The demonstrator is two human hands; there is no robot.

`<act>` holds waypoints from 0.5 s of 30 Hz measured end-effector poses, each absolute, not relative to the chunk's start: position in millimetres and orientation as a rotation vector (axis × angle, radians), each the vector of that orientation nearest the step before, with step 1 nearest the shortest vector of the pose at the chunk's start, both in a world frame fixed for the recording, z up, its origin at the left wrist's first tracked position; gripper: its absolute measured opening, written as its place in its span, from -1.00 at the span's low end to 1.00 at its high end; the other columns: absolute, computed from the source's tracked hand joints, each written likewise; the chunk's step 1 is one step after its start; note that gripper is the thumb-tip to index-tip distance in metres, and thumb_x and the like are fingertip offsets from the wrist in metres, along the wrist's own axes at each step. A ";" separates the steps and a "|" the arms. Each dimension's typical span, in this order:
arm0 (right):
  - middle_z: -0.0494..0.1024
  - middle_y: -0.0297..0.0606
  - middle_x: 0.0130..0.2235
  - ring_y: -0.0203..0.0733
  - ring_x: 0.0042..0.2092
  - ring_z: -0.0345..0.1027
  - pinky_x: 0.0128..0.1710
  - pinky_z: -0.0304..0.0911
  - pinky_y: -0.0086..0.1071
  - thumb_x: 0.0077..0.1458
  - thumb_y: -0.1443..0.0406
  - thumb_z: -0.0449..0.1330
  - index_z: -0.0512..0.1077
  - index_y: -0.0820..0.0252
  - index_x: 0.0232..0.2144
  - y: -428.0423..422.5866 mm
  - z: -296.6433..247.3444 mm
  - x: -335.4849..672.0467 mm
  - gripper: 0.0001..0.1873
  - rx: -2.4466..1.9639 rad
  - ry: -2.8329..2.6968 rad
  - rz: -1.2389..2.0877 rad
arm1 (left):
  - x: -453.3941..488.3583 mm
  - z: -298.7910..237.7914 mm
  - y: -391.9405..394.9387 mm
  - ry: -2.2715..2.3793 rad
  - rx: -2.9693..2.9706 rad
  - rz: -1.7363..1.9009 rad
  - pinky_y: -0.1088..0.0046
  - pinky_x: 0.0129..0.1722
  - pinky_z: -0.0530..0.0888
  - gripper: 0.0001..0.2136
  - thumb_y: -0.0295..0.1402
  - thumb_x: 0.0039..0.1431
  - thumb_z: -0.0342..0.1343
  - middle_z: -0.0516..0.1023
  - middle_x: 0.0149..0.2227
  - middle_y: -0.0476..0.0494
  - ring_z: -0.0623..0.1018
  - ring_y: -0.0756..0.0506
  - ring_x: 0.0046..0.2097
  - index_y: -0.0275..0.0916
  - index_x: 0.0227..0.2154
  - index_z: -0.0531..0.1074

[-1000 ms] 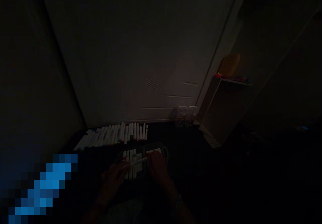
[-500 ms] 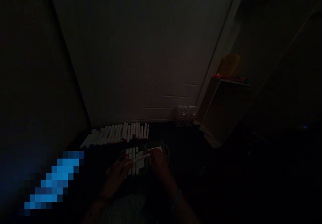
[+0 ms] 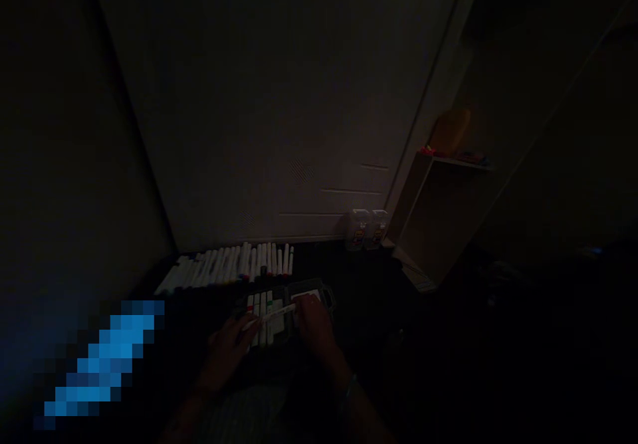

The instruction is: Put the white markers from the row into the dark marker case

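The scene is very dark. Both hands hold one white marker [image 3: 275,314] crosswise over an open dark case [image 3: 325,296]. My left hand [image 3: 229,351] pinches its left end, and my right hand [image 3: 313,328] grips its right end. Several white markers [image 3: 262,311] lie side by side inside the case, under the held one. Beyond the case, a long row of white markers [image 3: 229,266] lies on the dark floor along the wall.
Two small pale boxes [image 3: 367,228] stand by the wall at the right. A pale open shelf unit [image 3: 438,218] stands further right, with a yellowish object [image 3: 451,130] on top. A blue pixelated patch [image 3: 100,364] covers the lower left.
Both hands and the held marker have stayed over the case; only the camera view has shifted slightly.
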State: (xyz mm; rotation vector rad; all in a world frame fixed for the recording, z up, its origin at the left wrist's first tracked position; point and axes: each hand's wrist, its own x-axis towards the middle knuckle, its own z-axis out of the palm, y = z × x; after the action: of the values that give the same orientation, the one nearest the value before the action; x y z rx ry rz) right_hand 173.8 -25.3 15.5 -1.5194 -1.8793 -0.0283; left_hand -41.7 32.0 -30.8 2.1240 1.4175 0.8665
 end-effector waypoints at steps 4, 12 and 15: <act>0.42 -0.20 -0.18 -0.18 -0.13 0.27 -0.11 0.17 -0.34 0.13 0.43 -0.06 0.31 0.17 -0.14 -25.8 15.1 174.7 -0.73 -1.505 -1.884 -0.022 | -39.9 -25.7 29.5 1.429 2.120 0.879 0.25 0.01 0.26 -0.66 -0.10 0.08 -0.09 0.49 -0.12 -0.06 0.44 -0.15 -0.05 -0.10 -0.17 0.44; 0.43 -0.19 -0.19 -0.18 -0.14 0.27 -0.12 0.17 -0.34 0.12 0.43 -0.05 0.31 0.19 -0.14 -27.5 17.0 174.5 -0.74 -1.506 -1.888 -0.021 | -38.2 -16.5 25.0 1.441 2.125 0.883 0.28 -0.03 0.29 -0.66 -0.10 0.09 -0.09 0.49 -0.16 -0.07 0.45 -0.14 -0.08 -0.11 -0.19 0.45; 0.43 -0.20 -0.18 -0.19 -0.13 0.26 -0.11 0.17 -0.35 0.12 0.45 -0.06 0.31 0.18 -0.14 -27.5 17.4 174.2 -0.72 -1.513 -1.879 -0.020 | -38.6 -17.6 25.7 1.447 2.114 0.848 0.26 0.00 0.26 -0.65 -0.09 0.09 -0.10 0.47 -0.12 -0.08 0.43 -0.14 -0.05 -0.11 -0.17 0.44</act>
State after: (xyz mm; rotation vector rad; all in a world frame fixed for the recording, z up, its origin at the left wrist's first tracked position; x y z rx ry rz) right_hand 174.2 -27.5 17.4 -1.5126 -1.8791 -0.0198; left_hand -38.6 25.7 -17.6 2.1143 1.4467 0.8478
